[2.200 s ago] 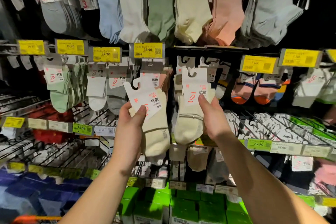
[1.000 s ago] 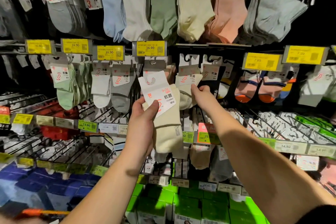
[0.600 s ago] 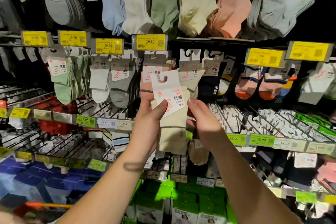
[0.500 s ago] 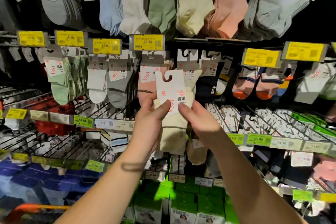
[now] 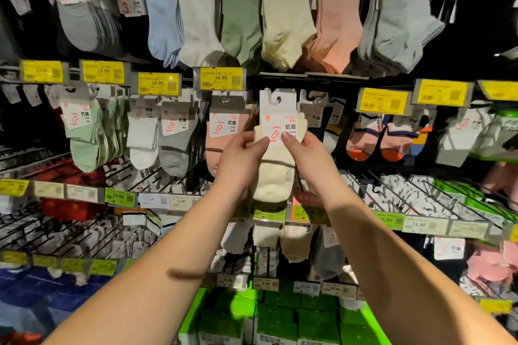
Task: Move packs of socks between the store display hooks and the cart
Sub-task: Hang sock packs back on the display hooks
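Raised to the hooks, cream sock pack, left hand and right hand fingers pinching its card

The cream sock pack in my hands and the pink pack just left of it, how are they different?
The cream sock pack is pinched at its card by the left hand and the right hand, while the pink sock pack hangs untouched below the 16.90 price tag. One is cream, the other salmon pink. The cream pack sits in front, partly covering the pink one. Both carry the same white card with a red sock logo.
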Available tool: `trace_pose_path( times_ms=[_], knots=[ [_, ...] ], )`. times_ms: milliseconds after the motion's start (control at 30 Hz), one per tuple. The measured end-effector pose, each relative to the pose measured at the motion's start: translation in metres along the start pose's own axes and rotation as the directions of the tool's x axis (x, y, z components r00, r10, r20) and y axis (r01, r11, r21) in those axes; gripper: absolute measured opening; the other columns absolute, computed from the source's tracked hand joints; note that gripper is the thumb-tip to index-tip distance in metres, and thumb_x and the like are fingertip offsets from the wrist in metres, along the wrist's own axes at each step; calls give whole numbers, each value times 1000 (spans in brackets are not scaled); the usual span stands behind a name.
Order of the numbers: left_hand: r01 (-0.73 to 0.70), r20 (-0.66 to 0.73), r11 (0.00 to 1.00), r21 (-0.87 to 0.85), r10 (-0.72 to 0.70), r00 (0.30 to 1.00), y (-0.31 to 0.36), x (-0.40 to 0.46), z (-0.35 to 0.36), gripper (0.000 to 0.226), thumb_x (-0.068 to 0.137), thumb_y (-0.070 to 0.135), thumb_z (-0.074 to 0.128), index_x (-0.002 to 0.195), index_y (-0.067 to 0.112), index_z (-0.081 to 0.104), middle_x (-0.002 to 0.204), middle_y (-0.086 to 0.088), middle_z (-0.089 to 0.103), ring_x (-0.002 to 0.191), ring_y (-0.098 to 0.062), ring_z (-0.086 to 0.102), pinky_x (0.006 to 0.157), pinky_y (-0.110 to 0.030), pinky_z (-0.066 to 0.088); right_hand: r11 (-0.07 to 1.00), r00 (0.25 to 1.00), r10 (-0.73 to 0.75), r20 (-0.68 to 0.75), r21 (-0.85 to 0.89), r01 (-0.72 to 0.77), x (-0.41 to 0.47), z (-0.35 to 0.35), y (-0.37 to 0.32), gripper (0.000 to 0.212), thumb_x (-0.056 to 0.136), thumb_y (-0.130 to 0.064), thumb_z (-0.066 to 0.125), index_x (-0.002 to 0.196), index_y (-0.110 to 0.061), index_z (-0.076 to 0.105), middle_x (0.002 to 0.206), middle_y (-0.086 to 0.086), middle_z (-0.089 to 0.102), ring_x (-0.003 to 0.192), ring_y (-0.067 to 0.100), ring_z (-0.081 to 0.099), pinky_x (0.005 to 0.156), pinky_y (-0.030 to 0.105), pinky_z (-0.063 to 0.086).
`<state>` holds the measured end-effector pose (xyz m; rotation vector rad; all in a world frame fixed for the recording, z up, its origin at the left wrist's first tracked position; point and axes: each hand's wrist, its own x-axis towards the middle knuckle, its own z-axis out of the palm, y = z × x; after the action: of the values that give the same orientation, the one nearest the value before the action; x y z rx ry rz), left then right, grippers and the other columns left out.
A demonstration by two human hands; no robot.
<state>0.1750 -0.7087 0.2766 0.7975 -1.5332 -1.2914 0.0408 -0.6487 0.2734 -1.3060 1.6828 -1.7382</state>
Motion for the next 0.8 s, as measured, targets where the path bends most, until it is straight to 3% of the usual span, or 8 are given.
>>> trace_pose_path(
  times_ms=[67, 100, 200, 367, 467, 567, 700, 800],
  knots=[
    [-12, -5, 998, 62, 12, 1000, 4, 9, 3, 25, 95, 29, 67, 115, 14, 63, 101, 6, 70, 87, -7, 65, 63, -11, 45, 1000, 1000, 4, -14, -18, -4, 10, -1, -1, 30, 101, -37, 57, 128, -25, 65, 114, -10, 74, 103, 5, 69, 87, 28, 53],
    [-16, -10, 997, 80, 16, 1000, 7, 12, 4, 24, 95, 29, 66, 115, 15, 63, 99, 7, 69, 88, -8, 65, 63, -11, 44, 1000, 1000, 7, -23, -17, -8, 15, -1, -1, 30, 101, -37, 57, 127, -25, 66, 114, -10, 74, 103, 6, 70, 88, 29, 53],
    [6, -17, 998, 58, -5, 1000, 9, 20, 6, 36, 94, 30, 67, 126, 13, 63, 109, 2, 69, 96, -15, 65, 78, -25, 47, 999, 999, 31, -39, -35, -32, 27, -2, -4, 32, 99, -40, 59, 126, -23, 66, 113, -9, 73, 103, 10, 69, 88, 32, 54],
    [95, 9, 995, -43, -95, 995, 10, 28, 7, 44, 91, 27, 72, 129, 9, 60, 116, -8, 72, 101, -24, 70, 86, -39, 57, 997, 998, 48, -40, -54, -51, 37, -6, -2, 34, 95, -42, 63, 124, -24, 67, 112, -7, 74, 101, 13, 71, 95, 42, 56],
    [88, 26, 996, -31, -87, 996, 6, 29, 8, 34, 92, 24, 71, 122, 11, 62, 108, -5, 73, 96, -22, 71, 82, -36, 57, 997, 997, 66, -27, -35, -66, 36, -10, 5, 36, 96, -43, 61, 126, -24, 66, 114, -8, 74, 103, 12, 70, 96, 41, 55],
    [77, 15, 997, -4, -77, 997, 2, 29, 9, 31, 91, 27, 71, 118, 11, 65, 104, -4, 75, 94, -23, 72, 88, -41, 57, 995, 996, 89, -29, -48, -91, 40, -9, 10, 41, 93, -47, 62, 127, -24, 65, 114, -8, 74, 103, 13, 70, 96, 42, 55],
    [97, -29, 995, 31, -96, 995, 0, 36, 14, 28, 93, 25, 68, 116, 10, 63, 102, -4, 73, 87, -21, 69, 73, -31, 54, 974, 991, 122, -58, -185, -130, 51, -8, 9, 44, 91, -55, 62, 120, -21, 62, 116, -5, 71, 101, 17, 68, 88, 40, 58],
    [134, -52, 988, 83, -130, 990, -3, 42, 21, 24, 94, 19, 64, 117, 14, 60, 104, -5, 70, 91, -22, 66, 78, -33, 52, 937, 981, 157, -115, -295, -184, 62, -6, 9, 54, 88, -60, 62, 116, -14, 57, 112, 1, 67, 101, 23, 64, 90, 43, 56]
  ],
)
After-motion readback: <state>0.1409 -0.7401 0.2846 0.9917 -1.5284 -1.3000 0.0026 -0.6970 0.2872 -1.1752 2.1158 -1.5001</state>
